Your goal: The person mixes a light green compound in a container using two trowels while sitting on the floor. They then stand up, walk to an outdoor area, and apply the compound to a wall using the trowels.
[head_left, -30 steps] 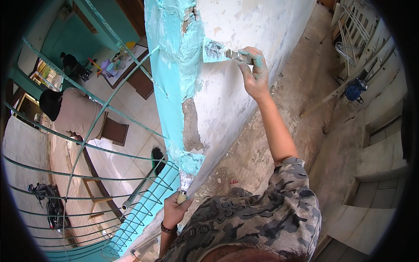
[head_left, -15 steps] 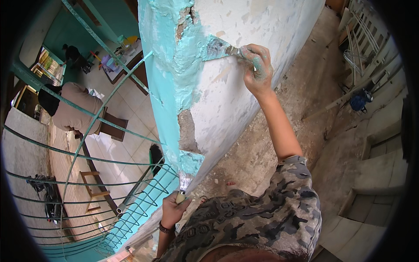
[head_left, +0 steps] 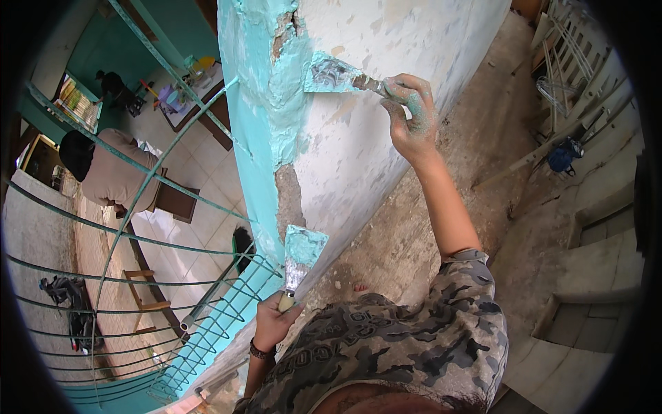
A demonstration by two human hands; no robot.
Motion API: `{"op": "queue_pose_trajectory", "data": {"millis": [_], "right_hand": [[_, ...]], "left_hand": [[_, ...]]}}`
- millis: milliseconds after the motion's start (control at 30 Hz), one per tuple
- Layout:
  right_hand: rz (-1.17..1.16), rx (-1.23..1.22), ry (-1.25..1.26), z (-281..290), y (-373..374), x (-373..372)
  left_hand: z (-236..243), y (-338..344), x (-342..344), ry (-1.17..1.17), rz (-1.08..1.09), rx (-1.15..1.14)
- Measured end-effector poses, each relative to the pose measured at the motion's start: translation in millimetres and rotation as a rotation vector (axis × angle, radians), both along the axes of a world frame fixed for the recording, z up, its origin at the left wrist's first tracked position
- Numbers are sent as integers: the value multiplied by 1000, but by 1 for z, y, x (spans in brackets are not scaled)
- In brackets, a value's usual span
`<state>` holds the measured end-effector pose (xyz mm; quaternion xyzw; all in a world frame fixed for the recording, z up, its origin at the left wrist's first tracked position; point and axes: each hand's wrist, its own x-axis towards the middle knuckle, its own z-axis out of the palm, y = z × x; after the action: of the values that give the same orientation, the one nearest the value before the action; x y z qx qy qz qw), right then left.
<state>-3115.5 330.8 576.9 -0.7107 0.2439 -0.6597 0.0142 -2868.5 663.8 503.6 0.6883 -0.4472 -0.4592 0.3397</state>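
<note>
My right hand (head_left: pixel 415 119), smeared with turquoise putty, grips the handle of a wide putty knife (head_left: pixel 338 73). Its coated blade lies against the wall corner, where turquoise putty (head_left: pixel 286 103) meets the white wall face (head_left: pixel 386 138). Lower down, my left hand (head_left: pixel 274 320) is closed round the pale handle of a second putty knife (head_left: pixel 303 250), its blade pointing up and loaded with turquoise putty. Just above that blade a patch of bare grey mortar (head_left: pixel 288 196) shows on the corner. Higher up, a crack (head_left: pixel 284 34) breaks the edge.
Turquoise metal bars (head_left: pixel 148 185) curve along the left. Beyond them a person (head_left: pixel 114 165) bends over near a wooden stool (head_left: pixel 145 303), and another sits farther back. A table (head_left: pixel 196 96) holds assorted items. At right, a blue bundle (head_left: pixel 565 156) hangs beside pale poles and slats.
The right-hand putty knife has slid slightly left onto the corner's turquoise putty. The left-hand knife has risen a little, and its blade has tilted more upright.
</note>
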Motion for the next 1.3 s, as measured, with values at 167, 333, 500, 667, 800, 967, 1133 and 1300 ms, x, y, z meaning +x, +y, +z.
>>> {"op": "queue_pose_trajectory", "data": {"millis": [167, 333, 500, 667, 800, 967, 1133, 1300], "right_hand": [[-180, -112, 66, -3, -10, 7], [-214, -124, 88, -4, -10, 7], [-217, -34, 85, -16, -9, -9], [-156, 41, 7, -14, 13, -20], [-147, 29, 16, -1, 26, 1], [-239, 98, 94, -22, 20, -7], [-148, 238, -32, -21, 47, -13], [-242, 193, 35, 0, 60, -4]], "left_hand": [[-1, 5, -1, 26, 20, -26], [2, 9, -2, -10, 31, -6], [-1, 16, -3, 24, 40, -25], [-4, 23, -6, 46, 39, -45], [-3, 25, -9, 17, 8, -54], [-5, 26, -14, 18, -29, -71], [-10, 38, -10, 21, -17, -53], [-14, 35, -9, 10, -86, -161]]}}
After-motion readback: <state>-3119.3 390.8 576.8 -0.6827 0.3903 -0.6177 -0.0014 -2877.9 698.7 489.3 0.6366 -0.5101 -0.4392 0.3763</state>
